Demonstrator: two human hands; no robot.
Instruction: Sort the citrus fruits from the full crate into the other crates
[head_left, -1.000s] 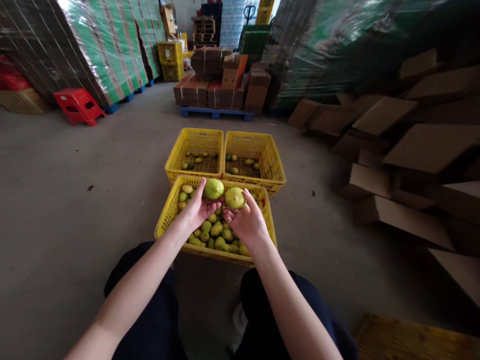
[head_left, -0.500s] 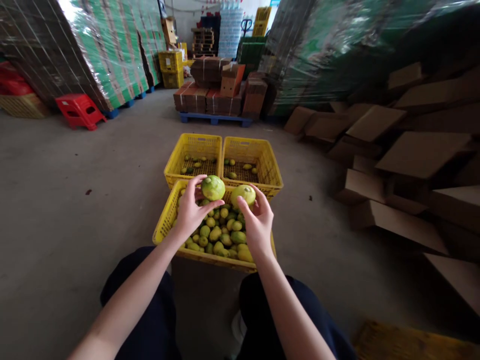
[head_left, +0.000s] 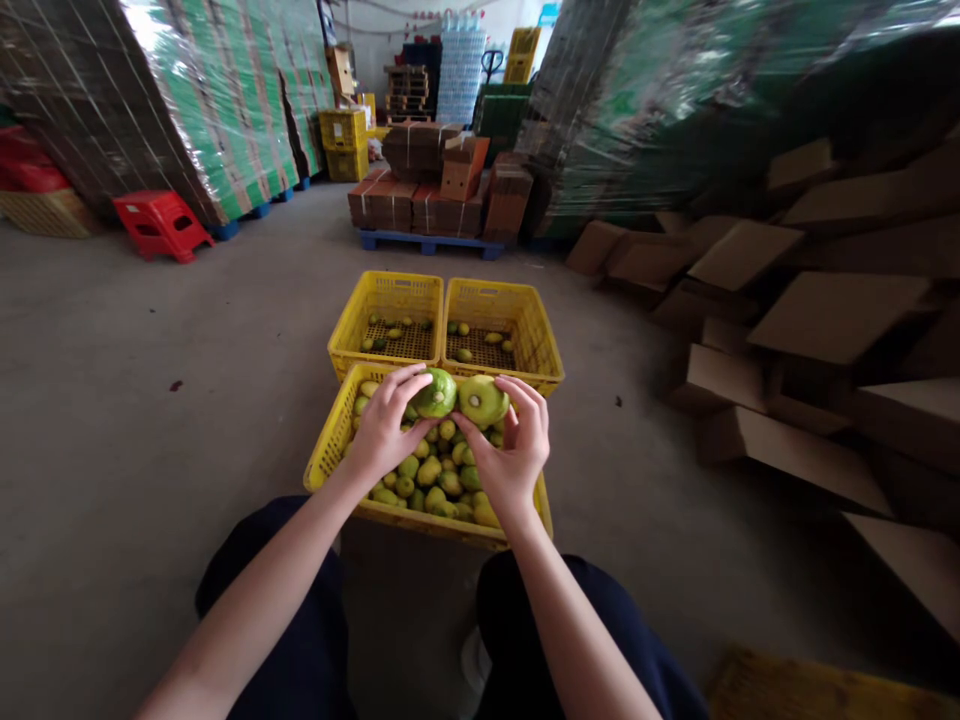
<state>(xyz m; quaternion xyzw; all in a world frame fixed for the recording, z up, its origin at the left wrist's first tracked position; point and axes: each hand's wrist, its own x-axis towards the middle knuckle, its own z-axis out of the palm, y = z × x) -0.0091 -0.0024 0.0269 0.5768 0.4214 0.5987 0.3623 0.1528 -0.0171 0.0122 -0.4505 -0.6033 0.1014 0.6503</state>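
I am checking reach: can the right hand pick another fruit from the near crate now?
Probably not easily: the right hand holds a yellowish fruit, though the open near crate leaves the way free.

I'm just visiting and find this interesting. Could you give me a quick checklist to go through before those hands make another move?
1. Left hand has hold of the greener fruit: ok.
2. Right hand has hold of the yellower fruit: ok.
3. The two held fruits are apart from each other: cannot tell; they are side by side with hardly any visible gap.
4. All sides of both held fruits are visible: not ok; the hands cover parts of them.
5. Back left crate and back right crate have room: ok; each shows only a few fruits.
6. Front crate is fully in view: not ok; hands and held fruits hide part of it.
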